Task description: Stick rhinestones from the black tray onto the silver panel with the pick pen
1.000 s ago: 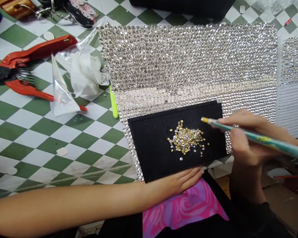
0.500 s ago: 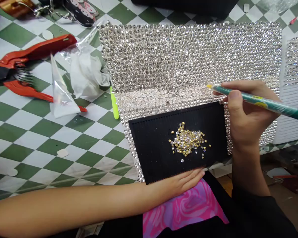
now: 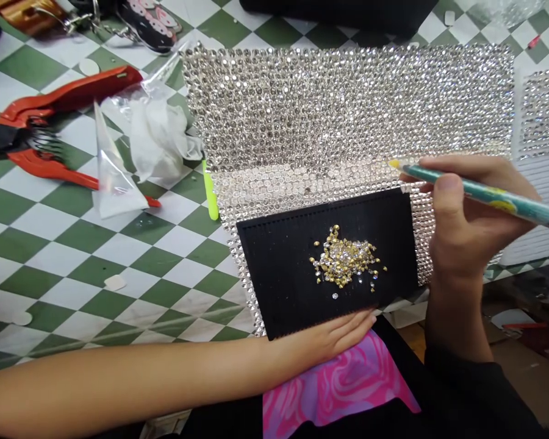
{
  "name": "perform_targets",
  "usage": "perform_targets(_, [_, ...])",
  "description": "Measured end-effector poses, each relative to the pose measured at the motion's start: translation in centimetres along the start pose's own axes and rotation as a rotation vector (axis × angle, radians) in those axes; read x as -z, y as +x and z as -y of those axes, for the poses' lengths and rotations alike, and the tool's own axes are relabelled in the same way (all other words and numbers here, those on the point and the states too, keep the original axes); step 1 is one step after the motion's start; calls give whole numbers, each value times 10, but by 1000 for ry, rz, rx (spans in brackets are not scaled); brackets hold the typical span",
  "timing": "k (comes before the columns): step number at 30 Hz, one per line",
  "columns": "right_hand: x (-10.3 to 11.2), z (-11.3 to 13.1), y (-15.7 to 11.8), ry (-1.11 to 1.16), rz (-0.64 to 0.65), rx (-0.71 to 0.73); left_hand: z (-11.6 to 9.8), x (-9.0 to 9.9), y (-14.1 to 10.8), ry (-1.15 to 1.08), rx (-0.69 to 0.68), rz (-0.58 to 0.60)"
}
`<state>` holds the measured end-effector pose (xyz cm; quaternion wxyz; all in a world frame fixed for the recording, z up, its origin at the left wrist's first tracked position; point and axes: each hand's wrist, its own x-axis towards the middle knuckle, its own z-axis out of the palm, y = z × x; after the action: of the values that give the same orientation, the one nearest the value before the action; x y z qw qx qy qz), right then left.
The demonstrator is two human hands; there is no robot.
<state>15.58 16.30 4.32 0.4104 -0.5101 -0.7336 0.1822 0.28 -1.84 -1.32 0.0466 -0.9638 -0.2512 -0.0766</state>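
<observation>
In my right hand [image 3: 471,219] is a green picker pencil [image 3: 507,204], pinched between thumb and fingers, its yellow tip pointing left. That tip is over a pale band of the rhinestone sheet [image 3: 348,103], near its set silver stones; whether it touches or carries a stone I cannot tell. My left hand [image 3: 343,335] lies flat with fingers stretched along the near edge of a black ridged tray [image 3: 288,274]. Loose gold-backed rhinestones [image 3: 345,259] are heaped on the tray, which rests on the lower part of the sheet.
Red-handled pruning shears [image 3: 73,91] lie at the left beside a clear plastic bag [image 3: 114,183] and crumpled white material [image 3: 158,137]. A lime-green stick [image 3: 210,192] pokes out from under the sheet. Another partly stoned sheet [image 3: 546,122] is at the right, and a black object [image 3: 343,12] stands at the back.
My right hand has shifted slightly right with the pencil, its tip moving right along the pale band. My left hand and the tray stay in place.
</observation>
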Motion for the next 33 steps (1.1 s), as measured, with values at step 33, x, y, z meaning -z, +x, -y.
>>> perform_targets(33, [6, 15, -20, 35, -53, -30, 13, 11, 2, 123, -115, 96])
